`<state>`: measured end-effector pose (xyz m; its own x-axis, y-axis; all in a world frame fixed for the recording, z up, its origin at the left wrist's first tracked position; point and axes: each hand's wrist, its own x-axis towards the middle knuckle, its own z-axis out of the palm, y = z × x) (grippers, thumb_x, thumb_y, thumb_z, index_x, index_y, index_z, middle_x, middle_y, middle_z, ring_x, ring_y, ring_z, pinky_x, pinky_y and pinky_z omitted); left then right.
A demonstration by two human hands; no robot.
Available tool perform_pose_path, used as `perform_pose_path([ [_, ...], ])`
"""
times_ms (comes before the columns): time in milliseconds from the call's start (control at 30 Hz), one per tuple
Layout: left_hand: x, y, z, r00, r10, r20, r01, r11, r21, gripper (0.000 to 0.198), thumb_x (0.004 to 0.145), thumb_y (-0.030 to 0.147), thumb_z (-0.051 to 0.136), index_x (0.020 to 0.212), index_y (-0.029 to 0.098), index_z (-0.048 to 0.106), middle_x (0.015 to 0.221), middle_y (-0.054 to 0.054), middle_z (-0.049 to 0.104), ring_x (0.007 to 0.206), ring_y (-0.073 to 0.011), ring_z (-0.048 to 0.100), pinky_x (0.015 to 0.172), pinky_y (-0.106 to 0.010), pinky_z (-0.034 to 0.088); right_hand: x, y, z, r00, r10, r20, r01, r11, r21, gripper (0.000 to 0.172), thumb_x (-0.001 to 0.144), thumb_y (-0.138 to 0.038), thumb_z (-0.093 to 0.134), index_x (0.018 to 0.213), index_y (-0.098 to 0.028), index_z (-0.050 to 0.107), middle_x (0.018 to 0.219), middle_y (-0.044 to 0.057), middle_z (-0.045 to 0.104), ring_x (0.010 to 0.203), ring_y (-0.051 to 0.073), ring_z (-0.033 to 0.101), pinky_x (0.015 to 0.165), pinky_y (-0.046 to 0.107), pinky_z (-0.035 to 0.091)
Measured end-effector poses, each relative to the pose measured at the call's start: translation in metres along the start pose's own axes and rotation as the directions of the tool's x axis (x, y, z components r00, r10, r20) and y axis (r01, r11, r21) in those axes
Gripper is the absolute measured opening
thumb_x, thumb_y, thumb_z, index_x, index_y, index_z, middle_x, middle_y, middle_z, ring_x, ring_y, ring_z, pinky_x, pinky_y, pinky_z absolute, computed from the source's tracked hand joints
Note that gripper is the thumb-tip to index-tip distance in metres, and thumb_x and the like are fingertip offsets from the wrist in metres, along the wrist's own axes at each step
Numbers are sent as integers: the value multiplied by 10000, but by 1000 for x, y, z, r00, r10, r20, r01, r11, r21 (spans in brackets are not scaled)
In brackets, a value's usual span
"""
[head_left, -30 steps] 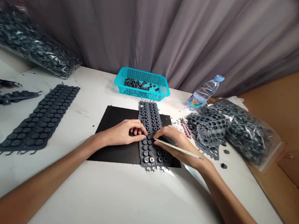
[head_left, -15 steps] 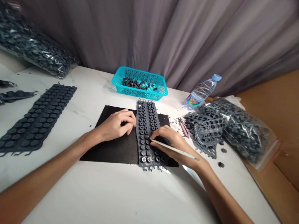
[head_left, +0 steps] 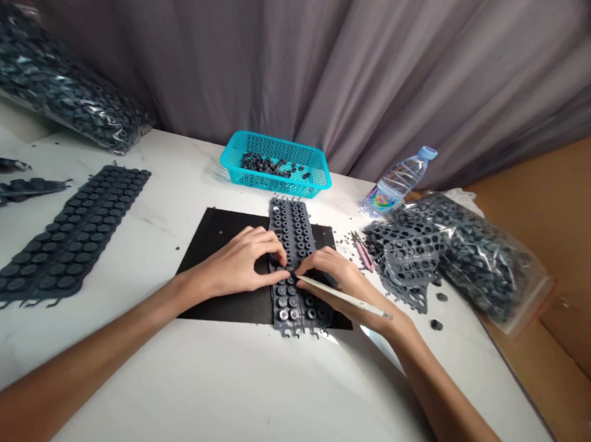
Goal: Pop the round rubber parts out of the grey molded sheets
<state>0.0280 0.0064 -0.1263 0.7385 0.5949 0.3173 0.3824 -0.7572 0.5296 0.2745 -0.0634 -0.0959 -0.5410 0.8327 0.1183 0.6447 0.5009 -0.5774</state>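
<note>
A long grey rubber sheet (head_left: 296,234) studded with rows of small round parts lies on a black mat (head_left: 217,252) in front of me. My left hand (head_left: 243,264) rests on the sheet's left edge, fingers curled and pinched at a part near its middle. My right hand (head_left: 339,278) is closed on a thin white stick (head_left: 350,299) whose tip meets the sheet right beside the left fingertips. Both hands touch the sheet about halfway along it.
A teal basket (head_left: 277,165) with loose dark parts stands behind the mat. Another full rubber sheet (head_left: 66,235) lies at left, below a clear bag of parts (head_left: 51,82). At right are punched-out sheets (head_left: 403,261), another bag (head_left: 483,263), a water bottle (head_left: 398,181), pink snips (head_left: 361,249).
My left hand drew back onto the black mat half a second ago and has now returned to the sheet beside the stick's tip. The right hand has hardly moved.
</note>
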Motion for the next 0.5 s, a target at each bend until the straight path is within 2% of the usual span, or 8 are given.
perform_pose_path([
  [300, -2, 0, 6, 999, -48, -1, 47, 998, -50, 203, 888, 403, 714, 991, 231, 686, 1042, -7, 670, 982, -202, 624, 897, -362, 478, 2, 2, 6, 996, -88, -16, 83, 980, -183, 190, 1027, -343, 574, 1144, -220, 660, 1061, 84, 684, 1007, 238, 588, 878, 376, 528],
  [500, -2, -3, 8, 998, -59, 12, 60, 992, -110, 197, 884, 386, 721, 1008, 235, 694, 1049, -8, 654, 994, -192, 625, 892, -344, 493, 1, 8, 13, 978, -205, 31, 197, 871, -451, 265, 1056, -221, 491, 1274, -175, 634, 1114, 111, 680, 1011, 247, 602, 836, 372, 556],
])
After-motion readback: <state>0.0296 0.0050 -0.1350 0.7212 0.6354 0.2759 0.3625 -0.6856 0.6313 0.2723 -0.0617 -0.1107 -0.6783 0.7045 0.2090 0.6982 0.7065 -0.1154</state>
